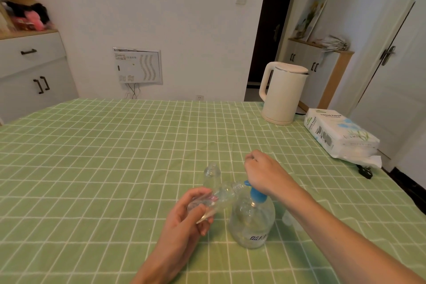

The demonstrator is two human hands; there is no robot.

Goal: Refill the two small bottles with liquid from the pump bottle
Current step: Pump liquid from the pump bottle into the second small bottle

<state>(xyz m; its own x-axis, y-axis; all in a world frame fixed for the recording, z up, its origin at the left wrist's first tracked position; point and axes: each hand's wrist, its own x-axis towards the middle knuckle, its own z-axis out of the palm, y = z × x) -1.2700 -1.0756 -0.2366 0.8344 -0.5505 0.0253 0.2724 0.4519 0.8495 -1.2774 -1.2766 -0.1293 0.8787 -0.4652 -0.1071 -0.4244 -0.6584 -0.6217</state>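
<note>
Two small bottles (212,174), one gripped by left hand (184,219); one pump bottle (252,221) under relaxed right hand (262,173).

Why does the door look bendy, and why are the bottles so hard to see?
Head view: the wide lens bends straight lines near the edges, so the door leans. Head view: the small bottle in the left hand and the pump bottle are clear and a bit blurred, so the green cloth shows through. Head view: soft even light, faint shadows.
</note>
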